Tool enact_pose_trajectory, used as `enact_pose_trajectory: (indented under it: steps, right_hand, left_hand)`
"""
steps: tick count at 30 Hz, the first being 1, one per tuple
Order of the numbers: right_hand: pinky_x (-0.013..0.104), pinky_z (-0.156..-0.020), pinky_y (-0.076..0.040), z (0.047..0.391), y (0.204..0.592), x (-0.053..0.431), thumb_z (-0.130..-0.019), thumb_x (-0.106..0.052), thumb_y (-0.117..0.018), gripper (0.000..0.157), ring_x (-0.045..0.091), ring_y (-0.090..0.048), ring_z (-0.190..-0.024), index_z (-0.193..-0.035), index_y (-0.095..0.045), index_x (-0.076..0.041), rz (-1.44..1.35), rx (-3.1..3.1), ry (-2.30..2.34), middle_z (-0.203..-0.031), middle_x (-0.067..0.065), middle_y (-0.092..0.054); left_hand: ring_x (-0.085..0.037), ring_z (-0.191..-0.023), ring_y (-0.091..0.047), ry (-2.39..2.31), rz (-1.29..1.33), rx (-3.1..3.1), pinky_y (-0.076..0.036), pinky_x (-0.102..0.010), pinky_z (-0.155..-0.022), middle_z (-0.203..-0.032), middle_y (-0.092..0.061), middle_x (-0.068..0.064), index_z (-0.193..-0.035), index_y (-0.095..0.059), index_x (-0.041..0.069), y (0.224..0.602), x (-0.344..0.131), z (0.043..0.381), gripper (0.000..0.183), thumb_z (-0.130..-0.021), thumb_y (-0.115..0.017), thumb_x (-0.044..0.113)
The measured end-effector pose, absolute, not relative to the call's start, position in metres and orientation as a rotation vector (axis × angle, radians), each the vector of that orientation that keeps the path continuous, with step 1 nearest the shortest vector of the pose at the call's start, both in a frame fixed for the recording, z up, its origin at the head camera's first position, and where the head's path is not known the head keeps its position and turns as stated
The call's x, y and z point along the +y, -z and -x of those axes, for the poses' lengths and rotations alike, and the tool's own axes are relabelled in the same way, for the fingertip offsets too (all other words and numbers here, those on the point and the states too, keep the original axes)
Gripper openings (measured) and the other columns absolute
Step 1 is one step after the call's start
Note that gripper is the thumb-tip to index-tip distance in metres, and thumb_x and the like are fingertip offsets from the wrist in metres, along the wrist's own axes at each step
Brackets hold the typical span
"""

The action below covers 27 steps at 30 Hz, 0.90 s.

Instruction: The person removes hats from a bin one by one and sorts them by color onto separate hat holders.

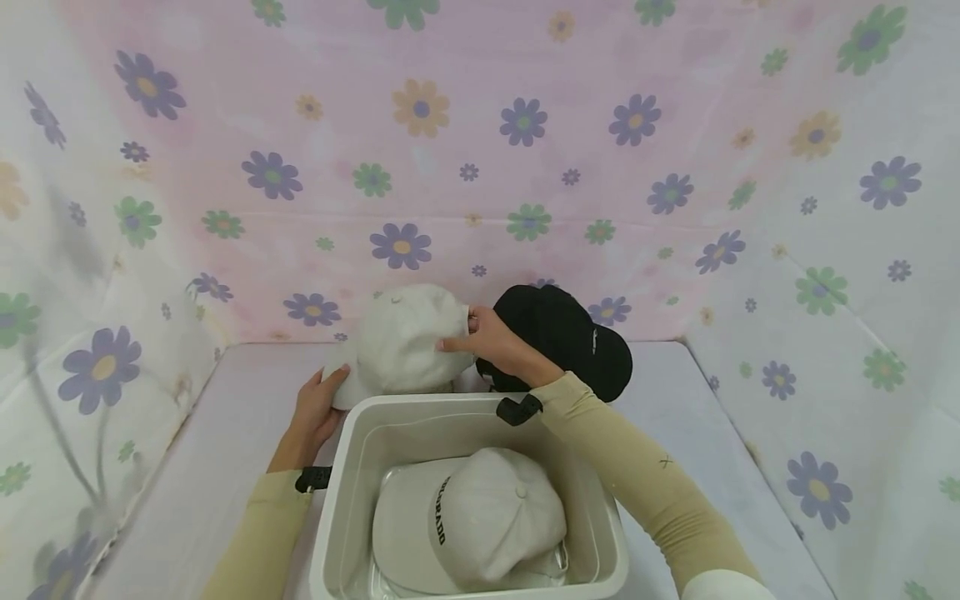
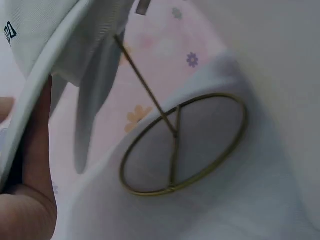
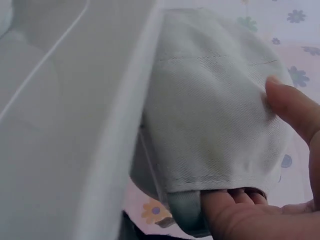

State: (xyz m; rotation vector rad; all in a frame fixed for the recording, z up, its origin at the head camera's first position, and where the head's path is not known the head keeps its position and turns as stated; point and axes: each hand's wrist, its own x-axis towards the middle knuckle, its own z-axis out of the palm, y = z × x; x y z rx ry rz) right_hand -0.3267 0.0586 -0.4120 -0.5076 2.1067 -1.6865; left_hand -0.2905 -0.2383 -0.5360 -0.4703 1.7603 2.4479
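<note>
Both hands hold a white baseball cap (image 1: 411, 342) behind the bin. My left hand (image 1: 313, 410) grips its brim, thumb on top and fingers underneath; the left wrist view shows this brim (image 2: 47, 65) from the side. At the back of the cap is my right hand (image 1: 508, 343), thumb pressing the outside of the crown and fingers tucked into the rear opening above the strap (image 3: 186, 207). Under the cap, a gold wire stand (image 2: 171, 189) with a ring base rests on the white surface, its stem rising toward the cap. A black cap (image 1: 551, 337) sits just right of the right hand.
A pale plastic bin (image 1: 341, 492) stands in front, between the forearms. Inside it lies an off-white cap (image 1: 517, 508) with dark lettering, brim to the left. The white table (image 1: 217, 450) meets flower-patterned cloth walls (image 1: 465, 192) at the back and sides.
</note>
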Motion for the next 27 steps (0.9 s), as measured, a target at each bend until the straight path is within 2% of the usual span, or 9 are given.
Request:
enact_pose_trajectory:
  steps: [4, 7, 9, 11, 14, 16, 23, 27]
  right_hand:
    - [0.042, -0.102, -0.053, 0.328, 0.41, 0.056, -0.094, -0.007, -0.073, 0.055, 0.031, -0.063, -0.117, -0.142, -0.048, 0.0, 0.455, 2.053, 1.775, -0.132, 0.022, -0.063]
    - [0.041, -0.099, -0.054, 0.329, 0.41, 0.054, -0.092, -0.01, -0.076, 0.057, 0.03, -0.064, -0.115, -0.142, -0.049, -0.002, 0.421, 2.094, 1.763, -0.131, 0.02, -0.064]
    - [0.04, -0.096, -0.055, 0.329, 0.412, 0.054, -0.09, -0.011, -0.078, 0.057, 0.028, -0.065, -0.112, -0.14, -0.051, -0.002, 0.401, 2.128, 1.74, -0.128, 0.019, -0.065]
    - [0.039, -0.095, -0.056, 0.329, 0.413, 0.054, -0.089, -0.012, -0.08, 0.057, 0.027, -0.065, -0.11, -0.137, -0.053, -0.002, 0.391, 2.154, 1.714, -0.125, 0.018, -0.066]
    - [0.039, -0.094, -0.056, 0.329, 0.414, 0.054, -0.088, -0.011, -0.081, 0.053, 0.026, -0.065, -0.108, -0.133, -0.056, -0.002, 0.413, 2.16, 1.691, -0.122, 0.017, -0.067]
    - [0.038, -0.094, -0.056, 0.328, 0.413, 0.055, -0.087, -0.011, -0.081, 0.05, 0.025, -0.065, -0.106, -0.13, -0.057, -0.001, 0.434, 2.163, 1.675, -0.119, 0.017, -0.068]
    - [0.036, -0.093, -0.056, 0.327, 0.417, 0.056, -0.088, -0.011, -0.08, 0.049, 0.023, -0.066, -0.103, -0.13, -0.057, -0.001, 0.475, 2.16, 1.644, -0.116, 0.017, -0.069]
    - [0.038, -0.095, -0.056, 0.327, 0.421, 0.056, -0.089, -0.01, -0.079, 0.051, 0.025, -0.066, -0.107, -0.134, -0.057, -0.002, 0.493, 2.144, 1.657, -0.121, 0.017, -0.068]
  left_hand:
    - [-0.017, -0.142, -0.041, -2.413, 0.565, 1.812, -0.047, -0.019, -0.1, -0.166, -0.026, -0.012, -0.163, -0.019, 0.009, 0.529, -0.243, 0.296, 0.07, -0.107, -0.052, 0.035]
    - [-0.018, -0.14, -0.044, -2.344, 0.596, 1.885, -0.05, -0.012, -0.085, -0.165, -0.029, -0.014, -0.162, -0.023, 0.007, 0.528, -0.243, 0.299, 0.068, -0.107, -0.053, 0.032]
    - [-0.02, -0.143, -0.042, -2.31, 0.594, 1.891, -0.05, -0.013, -0.088, -0.165, -0.029, -0.013, -0.162, -0.023, 0.008, 0.53, -0.242, 0.3, 0.066, -0.107, -0.051, 0.031]
    - [-0.023, -0.146, -0.038, -2.3, 0.596, 1.885, -0.049, -0.019, -0.1, -0.165, -0.028, -0.013, -0.162, -0.022, 0.008, 0.533, -0.24, 0.301, 0.065, -0.108, -0.05, 0.03]
    - [-0.026, -0.15, -0.032, -2.314, 0.594, 1.87, -0.038, -0.032, -0.116, -0.166, -0.026, -0.013, -0.163, -0.02, 0.009, 0.538, -0.237, 0.3, 0.066, -0.108, -0.05, 0.03]
    - [-0.027, -0.15, -0.032, -2.33, 0.602, 1.868, -0.034, -0.037, -0.119, -0.166, -0.026, -0.013, -0.163, -0.02, 0.008, 0.54, -0.235, 0.299, 0.067, -0.108, -0.051, 0.031]
    - [-0.016, -0.143, -0.04, -2.399, 0.646, 1.709, -0.037, -0.029, -0.117, -0.163, -0.031, -0.009, -0.161, -0.025, 0.007, 0.539, -0.234, 0.294, 0.068, -0.107, -0.053, 0.036]
    - [-0.017, -0.143, -0.038, -2.382, 0.599, 1.709, -0.034, -0.031, -0.119, -0.164, -0.028, -0.012, -0.161, -0.021, 0.002, 0.538, -0.233, 0.293, 0.069, -0.107, -0.053, 0.032]
